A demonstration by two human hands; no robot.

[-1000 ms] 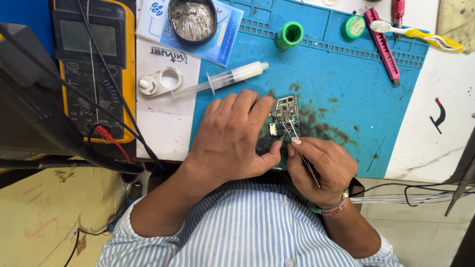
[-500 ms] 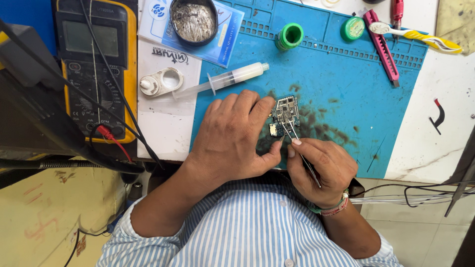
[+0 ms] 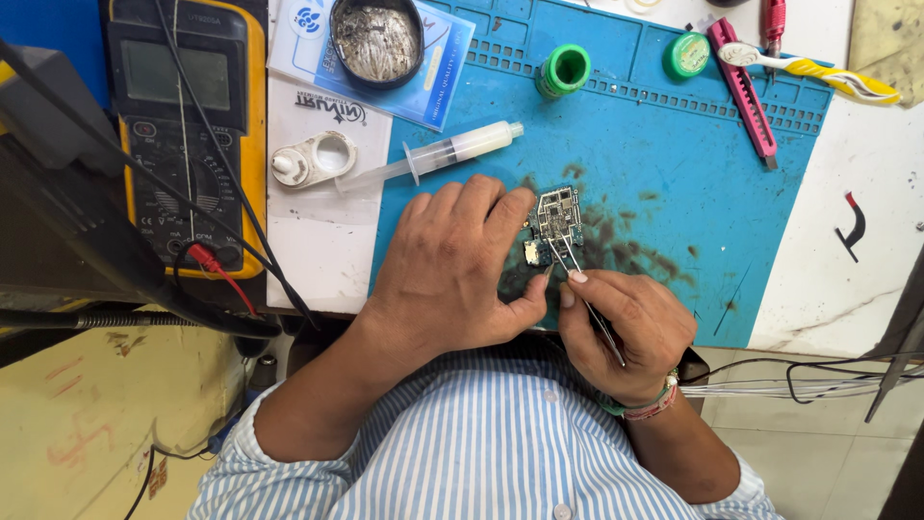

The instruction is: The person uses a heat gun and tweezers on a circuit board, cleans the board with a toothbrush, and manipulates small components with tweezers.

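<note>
A small circuit board [image 3: 556, 220] lies on a blue work mat [image 3: 674, 164], on a patch stained dark. My left hand [image 3: 452, 270] rests palm down beside it, fingertips and thumb pinning the board's left edge. My right hand [image 3: 626, 327] grips thin metal tweezers [image 3: 577, 279] whose tips touch the board. A plastic syringe [image 3: 433, 154] with pale paste lies just beyond my left hand.
A yellow multimeter [image 3: 183, 135] with red and black leads stands at the left. A round tin [image 3: 375, 39] of grey residue, a small white loupe [image 3: 313, 159], two green caps [image 3: 563, 69], a pink cutter [image 3: 741, 87] and a toothbrush [image 3: 818, 72] lie along the far side. Cables [image 3: 799, 385] trail at the right.
</note>
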